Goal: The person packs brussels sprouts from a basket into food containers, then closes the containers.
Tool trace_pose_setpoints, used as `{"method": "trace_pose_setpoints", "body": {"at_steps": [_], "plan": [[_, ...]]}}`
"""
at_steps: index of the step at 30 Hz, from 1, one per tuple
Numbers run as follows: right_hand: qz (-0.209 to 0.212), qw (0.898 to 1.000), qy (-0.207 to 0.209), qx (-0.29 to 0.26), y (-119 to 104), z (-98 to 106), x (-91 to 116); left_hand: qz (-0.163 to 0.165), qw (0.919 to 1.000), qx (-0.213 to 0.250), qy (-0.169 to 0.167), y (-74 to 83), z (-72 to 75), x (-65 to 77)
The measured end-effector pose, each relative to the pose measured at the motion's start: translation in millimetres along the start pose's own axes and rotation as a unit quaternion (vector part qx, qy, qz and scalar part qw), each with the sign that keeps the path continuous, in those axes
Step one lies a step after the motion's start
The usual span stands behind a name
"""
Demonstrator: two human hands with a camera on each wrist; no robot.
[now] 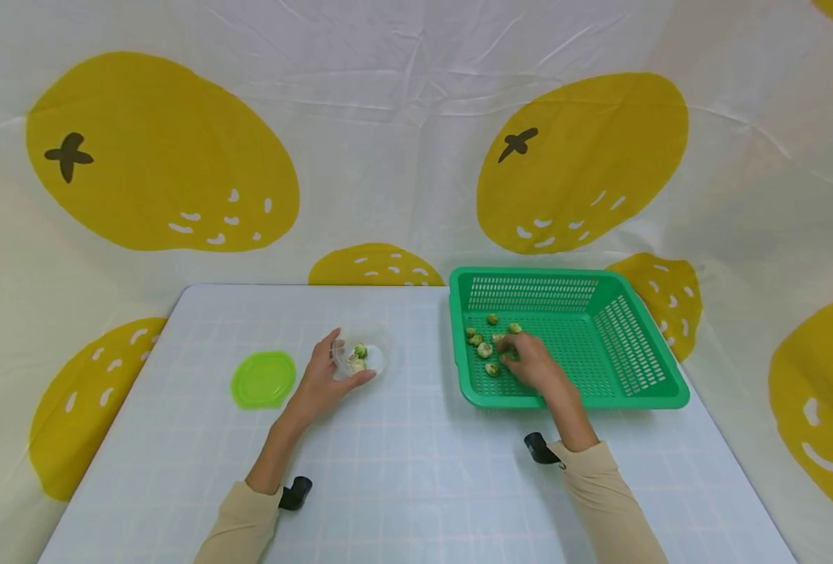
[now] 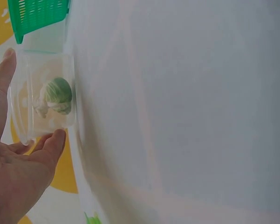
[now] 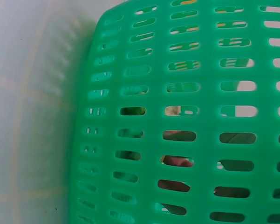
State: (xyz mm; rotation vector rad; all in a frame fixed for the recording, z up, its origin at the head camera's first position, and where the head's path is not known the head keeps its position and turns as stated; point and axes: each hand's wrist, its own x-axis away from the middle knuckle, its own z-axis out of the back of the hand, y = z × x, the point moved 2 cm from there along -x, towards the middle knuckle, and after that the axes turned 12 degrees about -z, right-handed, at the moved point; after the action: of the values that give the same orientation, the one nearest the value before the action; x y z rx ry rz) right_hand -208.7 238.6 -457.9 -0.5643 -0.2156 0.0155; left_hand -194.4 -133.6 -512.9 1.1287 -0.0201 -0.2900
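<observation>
A clear plastic container (image 1: 381, 354) with a few Brussels sprouts (image 1: 360, 352) in it stands on the table. My left hand (image 1: 323, 382) holds its side, thumb and fingers spread around the wall; the left wrist view shows the sprouts (image 2: 58, 93) through the plastic. Inside the green basket (image 1: 564, 400), my right hand (image 1: 529, 362) pinches a Brussels sprout (image 1: 498, 338) with curled fingers, partly covering it. Several more sprouts (image 1: 484, 350) lie around it on the basket's left side. In the right wrist view the basket wall (image 3: 205, 123) hides most of the hand.
A bright green lid (image 1: 264, 380) lies on the table (image 1: 416, 470), left of the container. Behind the table hangs a pale curtain (image 1: 388, 157) printed with large yellow fruit. The basket stands at the table's back right, its slotted walls rising around the right hand.
</observation>
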Motion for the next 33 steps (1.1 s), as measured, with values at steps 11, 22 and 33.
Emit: {"method": "trace_pose_setpoints", "body": {"at_steps": [11,22,33], "plan": [[-0.011,1.0,-0.004,0.01,-1.4,0.3,-1.9,-0.003,1.0,0.001,0.004,0.1,0.7,0.1],[0.012,1.0,0.012,0.024,-1.6,-0.8,-1.8,-0.005,1.0,0.008,0.002,2.2,1.2,0.9],[0.048,0.995,0.088,-0.007,-4.5,2.3,-1.2,-0.009,0.9999,0.013,0.003,1.9,0.4,1.0]]}}
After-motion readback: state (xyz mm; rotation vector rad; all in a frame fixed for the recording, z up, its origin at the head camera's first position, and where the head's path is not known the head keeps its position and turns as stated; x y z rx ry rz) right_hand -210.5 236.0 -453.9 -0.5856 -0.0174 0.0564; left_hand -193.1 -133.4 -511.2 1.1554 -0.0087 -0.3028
